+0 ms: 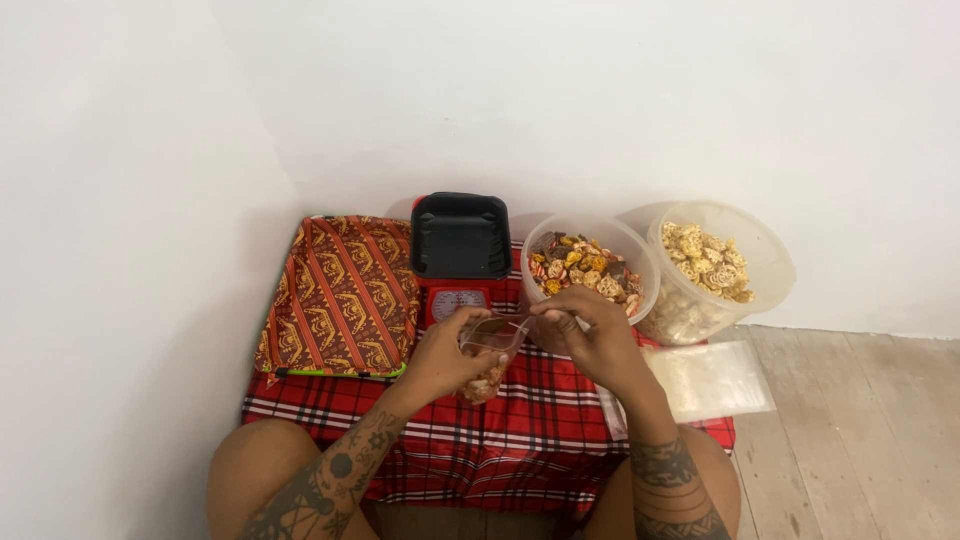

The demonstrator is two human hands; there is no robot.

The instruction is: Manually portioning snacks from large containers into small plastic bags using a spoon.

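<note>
Head view: both hands meet at centre, the left hand (447, 352) and right hand (590, 335) each pinching the mouth of a small clear bag (490, 360) partly filled with snacks, above the red plaid cloth (480, 440). At 12 o'clock sits a red scale (458, 300) under a black tray (461, 236); at 1 o'clock a bowl of mixed snacks (590, 265); at 2 o'clock a tub of pale snacks (715, 265).

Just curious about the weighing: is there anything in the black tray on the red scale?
No, the black tray on the red scale shows only its bare inside.
</note>
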